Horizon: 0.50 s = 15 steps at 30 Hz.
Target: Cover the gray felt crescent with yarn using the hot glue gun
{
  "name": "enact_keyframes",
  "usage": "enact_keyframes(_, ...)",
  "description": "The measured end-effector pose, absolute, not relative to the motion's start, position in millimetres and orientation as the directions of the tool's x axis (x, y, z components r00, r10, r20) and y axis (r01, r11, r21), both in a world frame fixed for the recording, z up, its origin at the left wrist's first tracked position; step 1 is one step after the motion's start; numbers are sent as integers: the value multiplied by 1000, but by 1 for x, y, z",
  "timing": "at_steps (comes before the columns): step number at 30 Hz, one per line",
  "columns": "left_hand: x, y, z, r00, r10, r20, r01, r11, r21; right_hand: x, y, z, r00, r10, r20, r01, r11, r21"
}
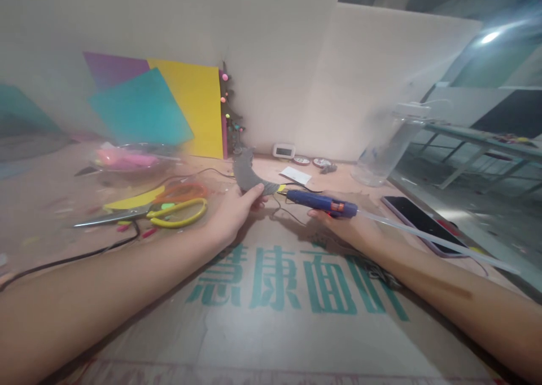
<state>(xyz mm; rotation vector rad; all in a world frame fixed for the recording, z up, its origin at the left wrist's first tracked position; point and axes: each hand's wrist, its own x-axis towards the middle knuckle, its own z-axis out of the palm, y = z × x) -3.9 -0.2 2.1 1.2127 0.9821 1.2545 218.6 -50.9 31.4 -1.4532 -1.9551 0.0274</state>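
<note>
Left hand grips the grey curved piece; right hand grips the blue glue gun.
The piece sits over the table's middle, toward its back edge. A slip could press the nozzle against the left thumb; the long glue stick could snag near the phone by the right edge. Counted: one piece, gun, stick and phone.

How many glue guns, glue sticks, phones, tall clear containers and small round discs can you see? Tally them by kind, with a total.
Glue guns: 1
Glue sticks: 1
Phones: 1
Tall clear containers: 1
Small round discs: 2
Total: 6
</note>
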Motion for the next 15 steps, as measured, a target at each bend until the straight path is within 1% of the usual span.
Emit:
enact_keyframes(3,-4,0,3,104,990,97,-147,-81,986,217,-50,30,-118,834,540,872,347,-345)
enact_keyframes(5,-4,0,3,114,988,100,-147,-83,986,215,-51,31,-104,837,538,886,324,-333)
enact_keyframes(8,-3,0,2,124,987,103,-148,-85,985,215,-52,32,-98,838,537,884,321,-339)
enact_keyframes(11,-3,0,2,116,988,104,-153,-86,985,216,-52,32,-128,831,542,871,355,-339)
enact_keyframes(15,-3,0,1,106,989,108,-161,-90,983,219,-50,29,-138,837,529,832,388,-397)
